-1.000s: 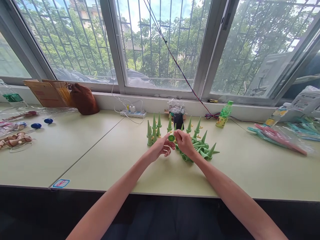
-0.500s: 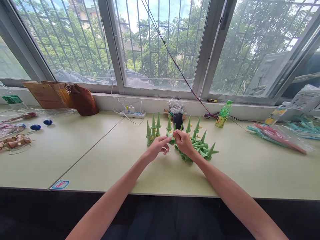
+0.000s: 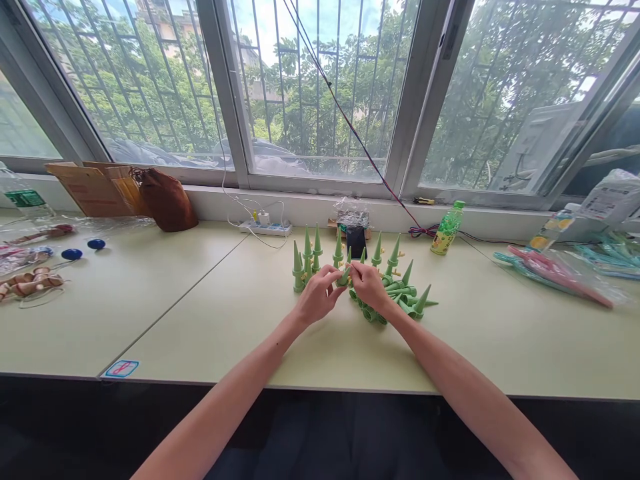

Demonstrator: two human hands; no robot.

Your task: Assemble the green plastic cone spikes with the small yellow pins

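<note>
A green plastic watering spike (image 3: 343,277) is pinched between the thumb and fingers of my left hand (image 3: 318,295), a little above the table. My right hand (image 3: 369,287) is closed right beside that spike, and what its fingertips grip is hidden. Upright green spikes with small yellow valves (image 3: 299,272) stand in a group behind my left hand. More of them (image 3: 394,255) stand behind my right hand. A heap of loose green spikes (image 3: 400,293) lies under and to the right of my right hand, several showing their hollow open ends.
A black phone-like slab (image 3: 357,241) leans at the back. Behind the spikes stand a green drink bottle (image 3: 447,228) and a white power strip (image 3: 266,229). Plastic-wrapped pink and teal items (image 3: 555,273) lie right; a brown pouch (image 3: 167,201) and blue balls (image 3: 72,255) are left.
My left hand has closed its fingers around the spike, which has tilted from showing its open end to pointing upward. My right hand has barely moved.
</note>
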